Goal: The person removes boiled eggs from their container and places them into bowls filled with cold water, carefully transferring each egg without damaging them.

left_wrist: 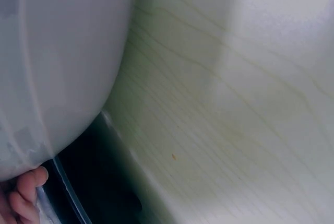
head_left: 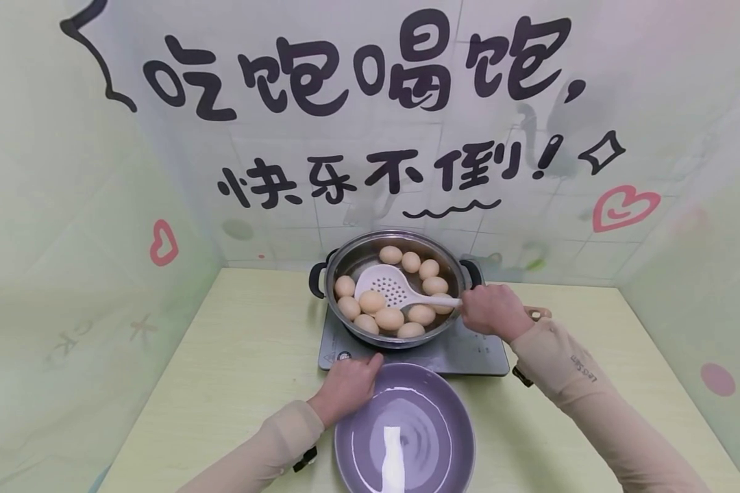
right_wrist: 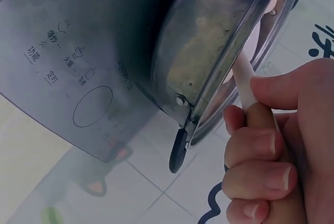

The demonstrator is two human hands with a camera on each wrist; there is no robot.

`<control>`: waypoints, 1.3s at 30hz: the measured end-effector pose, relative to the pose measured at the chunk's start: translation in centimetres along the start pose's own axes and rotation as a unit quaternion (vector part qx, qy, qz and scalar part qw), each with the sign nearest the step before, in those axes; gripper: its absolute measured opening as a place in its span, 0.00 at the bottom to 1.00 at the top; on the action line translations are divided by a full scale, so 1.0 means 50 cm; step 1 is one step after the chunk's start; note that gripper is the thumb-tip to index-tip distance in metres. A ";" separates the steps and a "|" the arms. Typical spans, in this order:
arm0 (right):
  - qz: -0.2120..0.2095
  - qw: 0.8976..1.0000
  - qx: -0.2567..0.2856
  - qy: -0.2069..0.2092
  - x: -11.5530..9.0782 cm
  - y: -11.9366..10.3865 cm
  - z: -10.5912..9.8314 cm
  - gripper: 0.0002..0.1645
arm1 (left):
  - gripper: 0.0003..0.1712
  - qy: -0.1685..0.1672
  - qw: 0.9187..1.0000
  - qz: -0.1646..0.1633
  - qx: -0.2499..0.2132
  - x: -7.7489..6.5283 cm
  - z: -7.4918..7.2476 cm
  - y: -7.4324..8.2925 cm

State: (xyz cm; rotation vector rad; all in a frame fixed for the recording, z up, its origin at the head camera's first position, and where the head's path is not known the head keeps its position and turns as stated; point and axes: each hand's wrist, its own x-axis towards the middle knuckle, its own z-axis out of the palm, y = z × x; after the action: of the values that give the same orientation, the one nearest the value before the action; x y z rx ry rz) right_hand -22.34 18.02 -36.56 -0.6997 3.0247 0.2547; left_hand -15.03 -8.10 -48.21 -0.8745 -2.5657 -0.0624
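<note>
My right hand grips the wooden handle of a white skimmer, thumb along its upper part. The skimmer's perforated head lies inside a steel pot, among several light brown eggs. One egg overlaps the lower left edge of the head. My left hand holds the upper left rim of a purple dish, which stands just in front of the pot and has no eggs in it. In the left wrist view, curled fingertips show at the dish's outer edge.
The pot sits on a flat grey induction cooker with black side handles sticking out left and right. A pale wood-patterned table lies beneath. Printed sheets with lettering enclose the back and both sides.
</note>
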 end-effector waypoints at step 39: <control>0.045 0.993 0.112 -0.001 -0.250 0.073 -0.106 0.15 | 0.05 0.024 1.000 0.010 -0.006 0.001 0.010 -0.006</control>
State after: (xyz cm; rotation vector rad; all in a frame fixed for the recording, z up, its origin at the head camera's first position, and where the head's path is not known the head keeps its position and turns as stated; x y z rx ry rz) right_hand -12.62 25.80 -30.01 -0.5464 3.0197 -0.0815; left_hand -15.44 -8.21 -48.63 -0.8912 -2.5146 -0.0922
